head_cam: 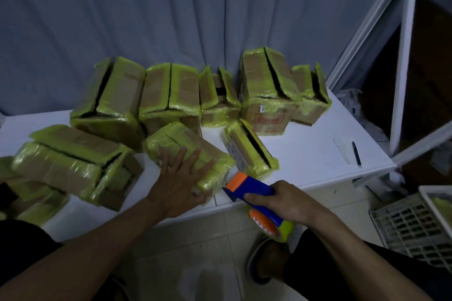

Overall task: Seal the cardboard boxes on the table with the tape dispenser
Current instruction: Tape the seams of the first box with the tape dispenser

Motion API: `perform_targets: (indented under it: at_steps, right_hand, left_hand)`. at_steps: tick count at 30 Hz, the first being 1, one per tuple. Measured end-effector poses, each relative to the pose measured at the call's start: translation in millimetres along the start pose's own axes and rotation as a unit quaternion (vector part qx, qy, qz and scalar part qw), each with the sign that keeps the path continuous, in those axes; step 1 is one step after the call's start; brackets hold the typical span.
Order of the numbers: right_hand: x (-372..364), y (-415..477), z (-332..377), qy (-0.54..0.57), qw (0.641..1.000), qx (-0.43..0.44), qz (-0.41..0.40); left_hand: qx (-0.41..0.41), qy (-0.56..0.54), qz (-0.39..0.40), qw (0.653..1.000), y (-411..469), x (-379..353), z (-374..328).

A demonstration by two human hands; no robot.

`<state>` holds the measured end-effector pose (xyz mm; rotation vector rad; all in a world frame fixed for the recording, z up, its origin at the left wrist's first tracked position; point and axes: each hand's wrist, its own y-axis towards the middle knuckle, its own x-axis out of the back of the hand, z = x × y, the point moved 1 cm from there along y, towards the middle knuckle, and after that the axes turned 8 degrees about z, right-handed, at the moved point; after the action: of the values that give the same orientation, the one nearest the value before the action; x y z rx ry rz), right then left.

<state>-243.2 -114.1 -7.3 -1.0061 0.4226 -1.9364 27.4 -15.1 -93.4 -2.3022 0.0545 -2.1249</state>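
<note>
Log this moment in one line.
left hand: flat on yellow-taped cardboard box | right hand: grips blue-orange plastic tape dispenser

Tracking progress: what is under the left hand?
The left hand rests flat on a yellow-taped box near the table edge; the surface beneath the palm is hidden.

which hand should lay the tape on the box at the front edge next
Right. The right hand grips the tape dispenser, its nose beside the box. The left hand lies flat on that box, steadying it.
</note>
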Motion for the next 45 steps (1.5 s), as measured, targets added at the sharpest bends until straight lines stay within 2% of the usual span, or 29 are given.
perform_targets:
  at_steps: [9,19,24,26,30,32,36,41,45]
  right_hand:
    - [-10,20,-7,0.008,0.999,-0.019,0.048]
    - [-20,33,3,0.027,1.0,-0.01,0.011]
    - [-29,33,1,-0.033,0.998,0.005,-0.046]
    - [-34,33,-1,-0.093,0.993,0.011,-0.073]
    - [-42,34,-5,-0.17,0.978,-0.007,-0.123]
    - [-44,33,-10,-0.192,0.974,-0.024,-0.12]
    - [-43,29,-20,-0.069,0.993,-0.003,-0.098]
    - [-37,8,-24,-0.081,0.994,0.003,-0.078]
    - [-41,-7,-24,-0.036,0.997,0.046,-0.047]
  left_hand:
    - [-0.042,-0.014,0.013,0.999,2,2,-11]
    - [-0.034,-0.13,0.047,0.99,2,9,-8]
    - [-0.029,-0.128,0.047,0.99,3,9,-11]
    - [-0.026,-0.135,0.051,0.989,6,8,-13]
    - [0.005,-0.139,0.044,0.989,10,11,-18]
    - [0.017,-0.137,0.019,0.99,10,10,-21]
    - [0.007,-0.07,-0.008,0.997,10,13,-22]
    - [0.039,-0.07,-0.061,0.995,2,9,-16]
    - [0.034,-0.036,-0.062,0.997,-16,4,-10]
